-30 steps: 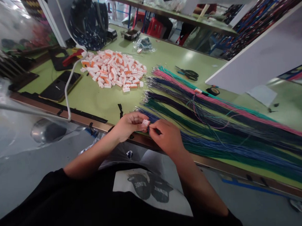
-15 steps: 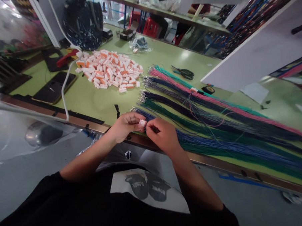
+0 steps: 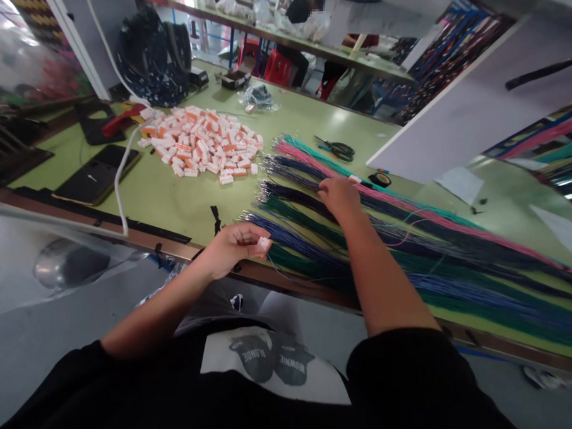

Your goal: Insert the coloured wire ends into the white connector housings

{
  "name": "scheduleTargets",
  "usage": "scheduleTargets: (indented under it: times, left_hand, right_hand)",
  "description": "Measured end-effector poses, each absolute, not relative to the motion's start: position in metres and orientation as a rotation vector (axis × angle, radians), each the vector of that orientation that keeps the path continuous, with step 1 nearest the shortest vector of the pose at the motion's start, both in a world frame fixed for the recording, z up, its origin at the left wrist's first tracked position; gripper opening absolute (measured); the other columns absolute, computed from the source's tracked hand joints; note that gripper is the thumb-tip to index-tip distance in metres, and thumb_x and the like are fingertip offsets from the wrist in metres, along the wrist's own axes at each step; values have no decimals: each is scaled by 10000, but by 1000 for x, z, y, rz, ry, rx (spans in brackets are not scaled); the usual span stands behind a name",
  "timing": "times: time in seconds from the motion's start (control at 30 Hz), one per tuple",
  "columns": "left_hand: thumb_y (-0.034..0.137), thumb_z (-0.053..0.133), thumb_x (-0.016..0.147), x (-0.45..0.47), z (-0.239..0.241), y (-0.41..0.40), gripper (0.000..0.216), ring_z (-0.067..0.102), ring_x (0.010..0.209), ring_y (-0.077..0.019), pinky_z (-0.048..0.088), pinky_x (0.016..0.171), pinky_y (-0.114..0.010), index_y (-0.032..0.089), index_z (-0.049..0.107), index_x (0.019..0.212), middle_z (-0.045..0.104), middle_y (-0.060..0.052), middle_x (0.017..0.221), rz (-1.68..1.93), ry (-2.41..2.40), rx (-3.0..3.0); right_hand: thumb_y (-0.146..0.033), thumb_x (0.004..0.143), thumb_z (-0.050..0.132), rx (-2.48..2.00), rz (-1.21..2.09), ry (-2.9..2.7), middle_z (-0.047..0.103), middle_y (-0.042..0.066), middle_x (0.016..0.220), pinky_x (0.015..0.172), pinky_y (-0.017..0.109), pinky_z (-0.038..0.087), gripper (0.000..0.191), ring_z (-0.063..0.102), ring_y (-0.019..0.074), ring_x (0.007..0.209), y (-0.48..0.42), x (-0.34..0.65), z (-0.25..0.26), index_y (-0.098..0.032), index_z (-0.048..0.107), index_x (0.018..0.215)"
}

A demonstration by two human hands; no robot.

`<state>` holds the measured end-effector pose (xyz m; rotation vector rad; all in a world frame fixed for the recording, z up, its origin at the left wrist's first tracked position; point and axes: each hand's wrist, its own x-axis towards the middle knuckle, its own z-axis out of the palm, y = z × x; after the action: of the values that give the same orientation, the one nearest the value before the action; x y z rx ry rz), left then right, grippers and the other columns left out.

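Between the thumb and fingers of my left hand (image 3: 233, 247) is a small white connector housing (image 3: 264, 243), held over the table's front edge. A thin wire (image 3: 281, 271) trails from it to the right. Farther out, my right hand (image 3: 341, 197) is over the wire bundles, its fingers curled down near the grey and dark strands (image 3: 308, 180); whatever they pinch is hidden. Just beyond that hand, another connector (image 3: 354, 180) lies on the pink wires (image 3: 307, 160). Green wires (image 3: 290, 211) and blue wires (image 3: 287, 233) run closer to me, metal-tipped ends pointing left.
A heap of white and orange connectors (image 3: 207, 142) covers the table's back left. Left of it lie a phone (image 3: 92, 175) and a white cable (image 3: 119, 190). Cutters (image 3: 336, 149) and black tape (image 3: 380, 179) sit behind the wires, beside a white panel (image 3: 433, 113).
My right hand has left the connector and moved out to the right, over the bundles. My left hand still holds the connector, with a wire now visible hanging from it. The view has shifted slightly.
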<state>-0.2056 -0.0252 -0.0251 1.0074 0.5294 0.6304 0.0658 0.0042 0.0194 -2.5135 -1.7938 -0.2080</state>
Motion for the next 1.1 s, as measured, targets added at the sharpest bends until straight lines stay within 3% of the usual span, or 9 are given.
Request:
scheduleTargets:
  times: [0.23, 0.43, 0.6, 0.73, 0.97, 1.1]
  left_hand:
    - [177, 757, 609, -204, -26, -26, 216, 593, 581, -97, 514, 633, -266, 126, 622, 771, 628, 19, 632, 640, 555, 1009]
    - [144, 725, 636, -204, -24, -25, 181, 597, 596, -98, 508, 653, -273, 135, 618, 781, 631, 21, 646, 628, 573, 1039]
    - [124, 715, 633, -204, -24, -25, 178, 588, 593, -91, 501, 650, -267, 136, 610, 776, 624, 28, 642, 632, 573, 1030]
    - [125, 714, 637, -204, -23, -26, 169, 586, 592, -89, 497, 644, -263, 133, 608, 769, 625, 28, 648, 646, 544, 1019]
    - [120, 717, 639, -203, -23, -25, 170, 584, 572, -85, 486, 621, -247, 131, 601, 763, 626, 29, 635, 662, 545, 989]
    - [121, 716, 653, -203, -23, -24, 163, 584, 583, -88, 483, 637, -255, 130, 602, 769, 621, 27, 638, 653, 557, 1005]
  right_hand:
    - [-121, 826, 374, -2665, -332, -1757, 629, 191, 1033, 705, 323, 394, 295, 579, 284, 967, 7, 66, 4, -104, 641, 949]
    - [-186, 839, 374, -2609, -296, -1402, 656, 148, 1036, 724, 327, 404, 349, 595, 261, 932, 1, 67, 16, -123, 568, 1121]
    - [-208, 821, 419, -2632, -80, -1870, 693, 96, 934, 745, 346, 403, 278, 611, 250, 884, -5, 59, 29, -214, 685, 903]
    - [-192, 796, 433, -2797, -299, -1432, 681, 160, 876, 671, 358, 411, 280, 613, 270, 818, -18, 70, 53, -153, 707, 837]
    - [-307, 749, 544, -2157, 249, -1775, 690, 36, 817, 673, 302, 440, 198, 611, 191, 745, -38, 49, 60, -218, 694, 841]
    - [-221, 749, 513, -2569, -66, -1658, 675, 92, 767, 640, 346, 420, 170, 613, 241, 739, -38, 39, 56, -198, 678, 714]
